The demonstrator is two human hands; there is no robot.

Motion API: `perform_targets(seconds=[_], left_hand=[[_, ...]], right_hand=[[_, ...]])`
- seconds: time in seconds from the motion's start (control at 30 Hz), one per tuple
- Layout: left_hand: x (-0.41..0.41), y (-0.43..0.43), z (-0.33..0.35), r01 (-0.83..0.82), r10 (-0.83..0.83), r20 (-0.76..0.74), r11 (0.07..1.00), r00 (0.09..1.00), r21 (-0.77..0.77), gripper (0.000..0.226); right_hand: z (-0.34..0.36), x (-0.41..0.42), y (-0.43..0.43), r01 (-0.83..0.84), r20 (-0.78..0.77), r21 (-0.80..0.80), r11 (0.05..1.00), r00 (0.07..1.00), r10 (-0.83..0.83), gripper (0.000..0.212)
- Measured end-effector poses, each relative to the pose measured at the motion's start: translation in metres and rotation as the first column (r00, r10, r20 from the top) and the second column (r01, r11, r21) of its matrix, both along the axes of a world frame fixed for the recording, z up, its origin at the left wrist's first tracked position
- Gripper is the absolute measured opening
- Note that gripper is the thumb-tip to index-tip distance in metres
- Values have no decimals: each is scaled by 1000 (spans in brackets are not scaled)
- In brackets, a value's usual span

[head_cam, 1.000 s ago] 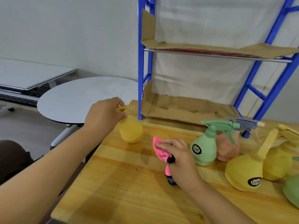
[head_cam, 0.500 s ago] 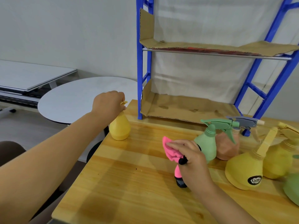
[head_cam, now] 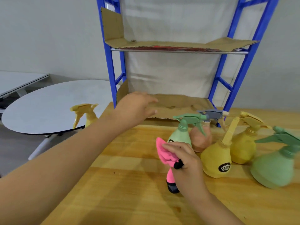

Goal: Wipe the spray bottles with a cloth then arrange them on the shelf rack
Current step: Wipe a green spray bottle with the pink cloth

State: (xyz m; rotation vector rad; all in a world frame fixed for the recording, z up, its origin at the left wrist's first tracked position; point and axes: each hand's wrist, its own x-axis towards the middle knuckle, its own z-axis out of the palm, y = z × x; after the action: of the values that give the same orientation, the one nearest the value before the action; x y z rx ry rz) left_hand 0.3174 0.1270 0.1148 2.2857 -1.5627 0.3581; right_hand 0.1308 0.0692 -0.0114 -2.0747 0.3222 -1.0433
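My right hand (head_cam: 183, 161) grips a pink cloth (head_cam: 164, 152) with a black trim above the wooden table (head_cam: 129, 184). My left hand (head_cam: 136, 108) hovers open and empty in front of the blue shelf rack (head_cam: 112, 65), near its lower cardboard-lined shelf. A yellow spray bottle (head_cam: 88, 115) stands at the table's far left corner, its body partly hidden by my left forearm. A green spray bottle (head_cam: 181, 133) stands just behind the cloth. To the right are a peach bottle (head_cam: 202, 138), two yellow bottles (head_cam: 216, 161) (head_cam: 243, 146) and another green bottle (head_cam: 274, 166).
A round grey table (head_cam: 48, 103) stands beyond the wooden table's left edge, with a flat grey desk (head_cam: 14, 80) behind it. The rack's upper shelf (head_cam: 178, 46) is lined with cardboard and holds nothing. A white sheet hangs behind the rack.
My left hand let go of the yellow bottle at the table's far left corner and moved right toward the rack's lower shelf. My right hand with the cloth shifted slightly right.
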Motion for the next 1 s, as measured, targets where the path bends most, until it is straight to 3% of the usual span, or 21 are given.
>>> perform_targets(seconds=[0.13,0.27,0.6,0.77,1.0], left_hand=[[-31,-42,-6,189,-188,-30,981,982,42,42],[-50,-62,-11,255,-247,-172,967,954,27,39],[-51,-19,-12,73,-89,-276,995,957,-66,19],[-47,19,-13,-55,42,-308,998,951,-36,14],[-37,50,-10,-52,33,-527,998,850,-22,19]], right_hand=[[0,-17,-6,46,21,-14,999,999,-46,67],[1,-35,-13,86,2,-39,996,996,-86,62],[9,-45,-13,122,68,-14,992,990,-121,61],[16,-29,-8,103,113,30,994,988,-106,73],[30,17,5,130,231,35,991,964,-135,66]])
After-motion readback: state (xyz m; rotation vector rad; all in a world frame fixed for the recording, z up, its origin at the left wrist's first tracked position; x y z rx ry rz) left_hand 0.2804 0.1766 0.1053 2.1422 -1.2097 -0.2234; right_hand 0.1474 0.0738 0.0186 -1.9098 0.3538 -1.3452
